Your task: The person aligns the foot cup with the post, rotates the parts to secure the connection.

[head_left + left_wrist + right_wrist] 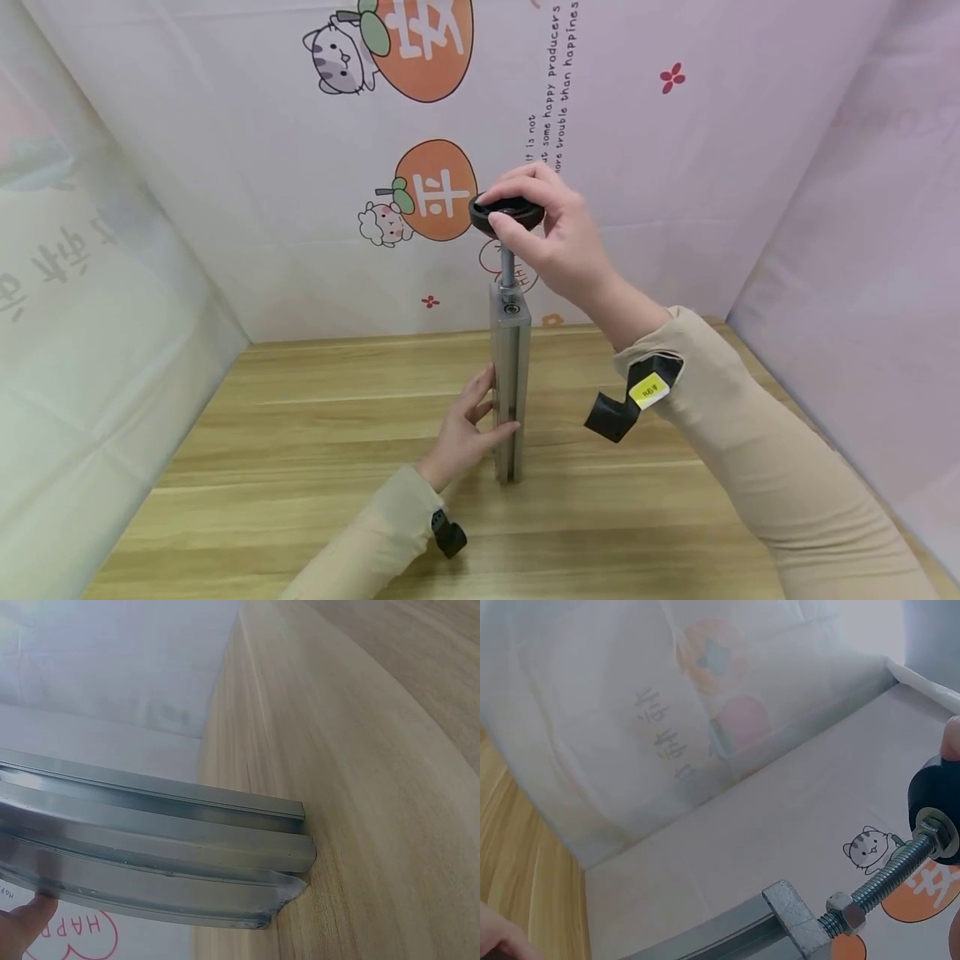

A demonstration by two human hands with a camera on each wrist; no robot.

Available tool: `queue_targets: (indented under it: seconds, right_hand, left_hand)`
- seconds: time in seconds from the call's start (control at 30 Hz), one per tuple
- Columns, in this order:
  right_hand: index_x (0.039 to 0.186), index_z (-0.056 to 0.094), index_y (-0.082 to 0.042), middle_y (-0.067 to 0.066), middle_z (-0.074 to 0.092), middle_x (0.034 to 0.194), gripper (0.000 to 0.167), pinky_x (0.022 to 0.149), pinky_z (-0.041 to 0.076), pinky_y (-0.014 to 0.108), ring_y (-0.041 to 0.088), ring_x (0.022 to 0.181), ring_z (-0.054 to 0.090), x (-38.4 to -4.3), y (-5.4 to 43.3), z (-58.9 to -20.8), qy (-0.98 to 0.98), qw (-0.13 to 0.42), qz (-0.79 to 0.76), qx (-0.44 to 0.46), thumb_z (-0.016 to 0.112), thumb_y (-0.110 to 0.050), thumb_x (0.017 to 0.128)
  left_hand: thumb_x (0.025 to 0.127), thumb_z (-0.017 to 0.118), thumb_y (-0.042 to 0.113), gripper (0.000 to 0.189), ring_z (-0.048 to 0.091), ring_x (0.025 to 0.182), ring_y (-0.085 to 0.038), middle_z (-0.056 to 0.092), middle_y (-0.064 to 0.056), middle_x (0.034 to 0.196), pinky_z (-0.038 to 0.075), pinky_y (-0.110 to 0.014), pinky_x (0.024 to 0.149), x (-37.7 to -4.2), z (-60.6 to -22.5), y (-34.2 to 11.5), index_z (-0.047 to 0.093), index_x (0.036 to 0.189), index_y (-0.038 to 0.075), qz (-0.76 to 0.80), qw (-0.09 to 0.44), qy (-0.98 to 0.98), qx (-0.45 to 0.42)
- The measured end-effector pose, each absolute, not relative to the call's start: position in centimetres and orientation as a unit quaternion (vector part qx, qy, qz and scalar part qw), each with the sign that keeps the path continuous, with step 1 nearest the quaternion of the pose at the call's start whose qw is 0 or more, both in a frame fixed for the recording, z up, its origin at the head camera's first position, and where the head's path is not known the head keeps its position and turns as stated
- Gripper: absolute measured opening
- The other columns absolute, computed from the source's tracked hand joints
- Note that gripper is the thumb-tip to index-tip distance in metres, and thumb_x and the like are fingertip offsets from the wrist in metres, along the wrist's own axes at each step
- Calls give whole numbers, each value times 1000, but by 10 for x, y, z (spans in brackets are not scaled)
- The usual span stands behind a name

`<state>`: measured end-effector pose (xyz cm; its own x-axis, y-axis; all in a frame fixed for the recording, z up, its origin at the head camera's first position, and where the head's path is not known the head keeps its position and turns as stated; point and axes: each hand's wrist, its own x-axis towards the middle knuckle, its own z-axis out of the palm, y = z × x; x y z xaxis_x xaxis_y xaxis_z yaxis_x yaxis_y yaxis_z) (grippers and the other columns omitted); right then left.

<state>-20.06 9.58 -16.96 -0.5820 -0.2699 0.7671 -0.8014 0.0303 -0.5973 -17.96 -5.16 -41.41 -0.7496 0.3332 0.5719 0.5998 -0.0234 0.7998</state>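
Observation:
An aluminium profile (510, 375) stands upright on the wooden table, its slotted lower end at the tabletop in the left wrist view. My left hand (467, 429) grips it around the lower half, thumb on the near side. A threaded rod (892, 881) rises from the end plate (795, 919) on its top, with a hex nut (846, 912) just above the plate. At the rod's upper end sits a black round levelling foot (483, 220). My right hand (558, 233) holds this foot by its rim, between thumb and fingers.
White printed cloth (600, 125) hangs as a wall behind the wooden table (315, 433), with more cloth (90, 292) along the left and right sides. A black camera mount (630, 400) juts from my right wrist, and another (448, 533) from my left.

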Motion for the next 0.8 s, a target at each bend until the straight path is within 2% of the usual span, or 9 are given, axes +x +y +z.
queue_targets:
  seconds: [0.2,0.33,0.47,0.53,0.67,0.8]
  right_hand:
    - [97,71,0,5,50,92,18,78,40,27,14,95,41,-198,96,-165,-744,300,473,364,65,-10,82]
    - [93,73,-3,12,50,88,20,73,32,31,24,89,37,-198,94,-167,-751,382,394,366,70,-17,81]
    - [90,74,-2,16,51,85,21,71,29,35,32,84,37,-199,92,-169,-736,447,340,379,69,-21,81]
    - [88,74,-3,15,51,84,22,71,28,35,32,83,37,-199,91,-169,-732,455,333,382,65,-22,83]
    - [90,74,-3,15,48,82,32,71,24,32,30,82,33,-200,92,-168,-732,438,354,383,52,-24,81]
    - [92,74,-2,15,46,81,39,71,21,29,28,82,30,-200,95,-168,-734,415,379,382,46,-25,77]
  left_hand:
    - [79,67,-11,100,30,134,-4,24,-23,151,42,-48,101,-179,-414,-52,22,140,53,-630,104,-694,-332]
    - [79,68,-11,99,30,133,-2,25,-22,151,42,-48,101,-179,-413,-52,22,140,53,-630,104,-694,-333]
    - [79,67,-11,99,30,133,-1,25,-24,150,42,-49,100,-179,-413,-51,22,141,51,-630,107,-690,-340]
    - [80,67,-10,99,30,133,0,25,-24,150,42,-49,100,-179,-413,-51,22,141,51,-630,106,-690,-340]
    - [79,67,-11,99,30,133,0,25,-24,150,41,-48,102,-179,-413,-51,22,140,53,-631,103,-693,-333]
    - [79,67,-12,99,30,135,-8,24,-24,150,41,-48,102,-178,-413,-52,23,140,52,-633,102,-692,-330]
